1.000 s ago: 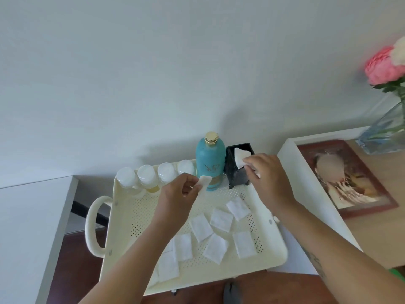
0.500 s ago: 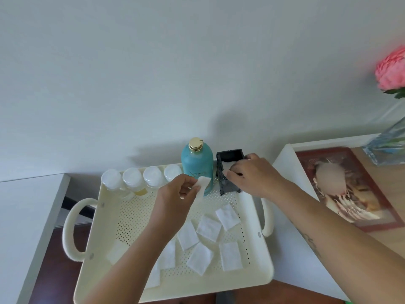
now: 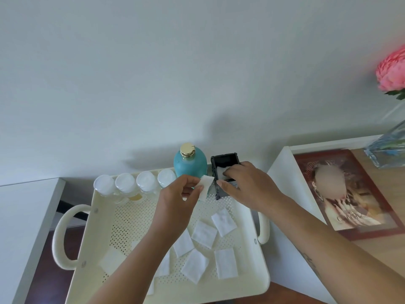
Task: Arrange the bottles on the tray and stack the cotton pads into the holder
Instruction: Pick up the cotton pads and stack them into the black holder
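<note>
right hand (image 3: 247, 185): fingers curled down over the open top of the black holder (image 3: 225, 172), pressing a white pad (image 3: 220, 171) into it; thumb against the holder's front face, likely steadying the holder while the pad seats flat.
left hand (image 3: 177, 198): pinching a spare cotton pad (image 3: 206, 187) between thumb and forefinger, held up just left of the holder; reads as the next pad queued for the stack.
arm pose: both forearms come in from the bottom edge and converge at the tray's back right corner; right wrist bent down over the holder, left wrist raised, palm turned inward.
holder: upright at the back of the tray (image 3: 96, 216), just beside the teal bottle (image 3: 190, 165); how full it is cannot be told, the hand covers part of the opening.
loose pads (image 3: 205, 233): scattered flat on the perforated tray floor in the front half, some overlapping, still to be stacked.
bottles: four small clear-capped bottles (image 3: 135, 183) in a row along the back wall, teal bottle with gold cap at the row's right end; bottle part looks done.
step: pad stacking under way, most pads left.
surroundings: white worktop (image 3: 285, 172) to the right, with a picture (image 3: 350, 194) and a glass vase (image 3: 390, 145).
</note>
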The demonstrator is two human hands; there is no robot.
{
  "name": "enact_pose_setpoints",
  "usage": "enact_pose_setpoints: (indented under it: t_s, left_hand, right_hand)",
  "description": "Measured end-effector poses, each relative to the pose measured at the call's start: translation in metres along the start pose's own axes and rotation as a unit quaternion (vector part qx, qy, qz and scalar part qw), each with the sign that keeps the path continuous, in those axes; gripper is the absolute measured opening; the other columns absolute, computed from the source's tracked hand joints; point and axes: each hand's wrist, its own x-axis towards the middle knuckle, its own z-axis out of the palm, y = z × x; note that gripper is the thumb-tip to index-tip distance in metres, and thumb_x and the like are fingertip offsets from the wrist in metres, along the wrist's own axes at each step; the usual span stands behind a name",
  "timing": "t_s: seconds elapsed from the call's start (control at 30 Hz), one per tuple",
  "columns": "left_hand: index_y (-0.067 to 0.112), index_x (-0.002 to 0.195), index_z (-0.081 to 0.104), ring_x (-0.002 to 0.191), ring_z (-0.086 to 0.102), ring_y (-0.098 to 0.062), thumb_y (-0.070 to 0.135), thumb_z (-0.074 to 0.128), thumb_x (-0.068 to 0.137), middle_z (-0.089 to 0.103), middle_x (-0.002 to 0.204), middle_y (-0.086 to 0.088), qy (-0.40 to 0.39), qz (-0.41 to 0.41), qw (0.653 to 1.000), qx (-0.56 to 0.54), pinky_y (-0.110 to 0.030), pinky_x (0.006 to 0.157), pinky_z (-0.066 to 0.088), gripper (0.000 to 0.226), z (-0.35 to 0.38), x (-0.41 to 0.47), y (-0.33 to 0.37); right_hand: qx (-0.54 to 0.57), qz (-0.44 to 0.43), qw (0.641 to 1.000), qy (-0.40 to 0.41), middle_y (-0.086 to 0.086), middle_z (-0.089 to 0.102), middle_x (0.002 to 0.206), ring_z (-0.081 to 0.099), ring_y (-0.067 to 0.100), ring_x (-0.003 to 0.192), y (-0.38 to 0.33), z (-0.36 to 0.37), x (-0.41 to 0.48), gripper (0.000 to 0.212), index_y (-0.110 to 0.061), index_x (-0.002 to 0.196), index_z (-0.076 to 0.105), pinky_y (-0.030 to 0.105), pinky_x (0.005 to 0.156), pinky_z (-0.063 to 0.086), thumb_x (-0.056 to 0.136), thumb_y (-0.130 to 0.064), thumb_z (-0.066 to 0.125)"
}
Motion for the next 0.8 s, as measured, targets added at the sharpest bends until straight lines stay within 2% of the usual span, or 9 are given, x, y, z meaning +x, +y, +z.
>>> enact_pose_setpoints:
  t_s: [0.1, 0.2, 0.27, 0.37, 0.47, 0.5, 0.63, 0.8]
  left_hand:
    - [0.029, 0.096, 0.065, 0.081, 0.064, 0.003, 0.021, 0.069, 0.088, 0.070, 0.086, 0.018, 0.006, 0.004, 1.000, 0.001, -0.005, 0.072, 0.047, 0.012, 0.003, 0.002, 0.001]
    - [0.031, 0.094, 0.064, 0.080, 0.064, 0.004, 0.020, 0.069, 0.087, 0.069, 0.086, 0.018, 0.010, 0.020, 1.000, 0.005, -0.004, 0.070, 0.047, 0.014, 0.007, 0.004, 0.005]
    - [0.031, 0.095, 0.064, 0.081, 0.064, 0.003, 0.022, 0.069, 0.088, 0.069, 0.086, 0.018, 0.004, 0.035, 0.999, 0.012, -0.004, 0.071, 0.047, 0.013, 0.011, 0.006, 0.010]
    - [0.026, 0.096, 0.065, 0.081, 0.064, 0.002, 0.023, 0.068, 0.089, 0.069, 0.086, 0.015, 0.000, 0.044, 0.999, 0.017, -0.007, 0.072, 0.050, 0.009, 0.017, 0.010, 0.017]
    - [0.022, 0.099, 0.066, 0.081, 0.063, 0.004, 0.022, 0.065, 0.090, 0.068, 0.085, 0.015, 0.008, 0.038, 0.999, 0.023, -0.004, 0.070, 0.047, 0.008, 0.024, 0.014, 0.026]
    - [0.021, 0.099, 0.065, 0.082, 0.062, 0.005, 0.022, 0.064, 0.091, 0.067, 0.085, 0.017, 0.011, 0.046, 0.998, 0.028, -0.003, 0.070, 0.046, 0.008, 0.027, 0.015, 0.030]
    - [0.023, 0.096, 0.062, 0.082, 0.061, 0.000, 0.019, 0.059, 0.093, 0.065, 0.083, 0.014, 0.005, 0.068, 0.997, 0.046, -0.015, 0.071, 0.051, 0.006, 0.041, 0.023, 0.049]
    - [0.011, 0.096, 0.059, 0.079, 0.057, -0.019, 0.012, 0.050, 0.095, 0.062, 0.090, -0.002, -0.021, 0.057, 0.986, 0.157, -0.034, 0.068, 0.048, 0.009, 0.061, 0.040, 0.061]
  right_hand:
    - [-0.006, 0.000, 1.000, -0.004, -0.010, 0.063, 0.098, 0.049, 0.015, 0.100, 0.000, 0.003, -0.004, 0.046, -0.023, 0.097, 0.063, 0.032, 0.067, 0.048, 0.089, -0.060, 0.037]
    - [-0.003, 0.003, 1.000, 0.003, -0.010, 0.062, 0.108, 0.048, 0.014, 0.106, -0.002, 0.005, -0.006, 0.045, -0.023, 0.108, 0.061, 0.031, 0.074, 0.049, 0.091, -0.058, 0.038]
    - [0.025, 0.006, 0.999, 0.021, -0.010, 0.057, 0.124, 0.043, 0.013, 0.118, -0.003, 0.003, -0.011, 0.043, -0.024, 0.120, 0.057, 0.030, 0.084, 0.049, 0.092, -0.053, 0.042]
    - [0.088, 0.037, 0.991, 0.089, -0.008, 0.042, 0.143, 0.031, 0.009, 0.133, -0.007, 0.005, -0.032, 0.045, -0.025, 0.135, 0.045, 0.030, 0.098, 0.046, 0.094, -0.043, 0.045]
    - [0.141, 0.102, 0.973, 0.153, -0.010, 0.020, 0.155, 0.020, -0.002, 0.137, -0.020, 0.020, -0.061, 0.052, -0.026, 0.145, 0.030, 0.013, 0.093, 0.038, 0.096, -0.031, 0.045]
    - [0.140, 0.119, 0.969, 0.167, -0.009, 0.018, 0.156, 0.019, -0.002, 0.137, -0.024, 0.026, -0.069, 0.053, -0.025, 0.146, 0.027, 0.011, 0.092, 0.036, 0.096, -0.027, 0.045]
    - [0.137, 0.162, 0.957, 0.200, 0.003, 0.038, 0.149, 0.038, 0.013, 0.136, -0.025, 0.038, -0.081, 0.045, -0.012, 0.142, 0.037, 0.020, 0.101, 0.039, 0.097, -0.011, 0.043]
    - [0.128, 0.160, 0.958, 0.203, 0.010, 0.047, 0.142, 0.048, 0.020, 0.129, -0.022, 0.041, -0.083, 0.043, -0.005, 0.137, 0.045, 0.026, 0.100, 0.043, 0.094, -0.002, 0.049]
